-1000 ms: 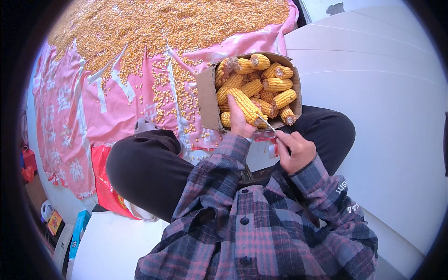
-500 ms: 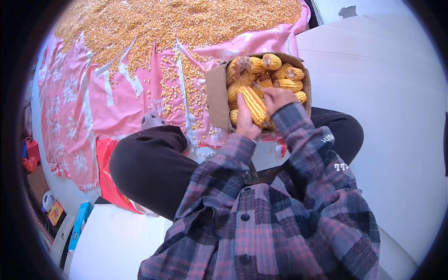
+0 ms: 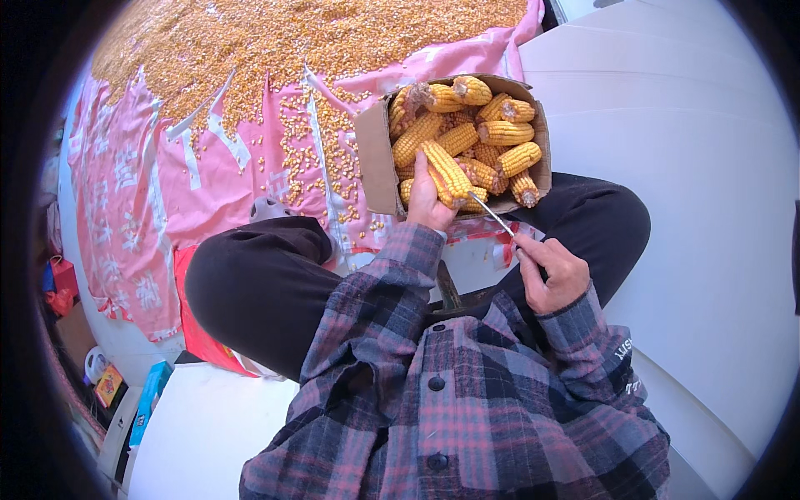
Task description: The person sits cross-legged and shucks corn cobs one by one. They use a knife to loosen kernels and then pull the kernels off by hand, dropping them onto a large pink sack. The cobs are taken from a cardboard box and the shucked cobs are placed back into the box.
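My left hand (image 3: 429,198) is closed round a yellow corn cob (image 3: 447,172), held tilted over the near edge of a cardboard box (image 3: 379,158). Inside the box lie several more corn cobs (image 3: 506,132), heaped at various angles. In my right hand (image 3: 554,271), at the box's near right, is a screwdriver-like tool (image 3: 493,213) with a thin metal shaft. Its tip reaches the lower end of the held cob; whether it touches the kernels is hard to tell. My fingers hide most of its handle.
Loose corn kernels (image 3: 275,37) cover the far part of a pink printed cloth (image 3: 217,187). My bent knees (image 3: 250,283) flank the box. A white panel (image 3: 667,158) lies to the right. Bottles and small packages (image 3: 108,383) stand at the far left.
My right hand has pulled back from the cob, down and to the right, bringing the metal shaft into sight. My left hand still holds the cob, in nearly the same place.
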{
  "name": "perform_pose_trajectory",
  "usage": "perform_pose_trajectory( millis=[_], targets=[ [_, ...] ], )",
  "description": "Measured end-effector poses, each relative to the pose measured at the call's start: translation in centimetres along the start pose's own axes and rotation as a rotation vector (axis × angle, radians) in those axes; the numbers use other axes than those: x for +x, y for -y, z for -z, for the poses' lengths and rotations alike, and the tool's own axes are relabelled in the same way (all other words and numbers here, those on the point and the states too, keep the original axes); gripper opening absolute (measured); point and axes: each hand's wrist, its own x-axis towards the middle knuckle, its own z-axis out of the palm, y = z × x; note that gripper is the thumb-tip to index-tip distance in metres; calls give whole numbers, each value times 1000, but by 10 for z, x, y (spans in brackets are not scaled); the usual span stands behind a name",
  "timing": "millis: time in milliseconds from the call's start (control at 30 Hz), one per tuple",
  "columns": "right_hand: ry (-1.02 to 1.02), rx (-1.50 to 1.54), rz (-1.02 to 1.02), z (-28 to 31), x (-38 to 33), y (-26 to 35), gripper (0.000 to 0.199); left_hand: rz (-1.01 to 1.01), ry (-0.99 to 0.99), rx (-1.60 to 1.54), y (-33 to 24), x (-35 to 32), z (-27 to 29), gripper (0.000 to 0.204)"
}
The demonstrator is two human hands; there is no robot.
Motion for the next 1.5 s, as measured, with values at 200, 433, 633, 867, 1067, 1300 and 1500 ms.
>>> perform_pose_trajectory(
  millis=[200, 433, 633, 867, 1067, 1300, 1500],
  targets=[
    [54, -34, -16, 5, 2, 4, 21, -23, -73, 3, 3, -3, -12, 57],
    [62, 79, -64, 9, 8, 4, 18, -6, -95, 8, 3, -4, -14, 57],
    [71, 71, -79, 9, 9, 3, 18, -26, -110, 30, 4, -2, -14, 59],
    [80, 151, -73, 8, 19, 0, 19, -51, -109, 51, 5, 0, -13, 60],
    [197, -78, -19, 21, 29, 9, 18, -77, -123, 112, 8, 0, -12, 59],
    [337, -145, 57, 31, 54, 9, 18, -69, -145, 94, 7, 2, -13, 56],
    [420, -105, 70, 35, 73, -7, 16, -67, -126, 105, 11, 1, -14, 55]
  ],
)
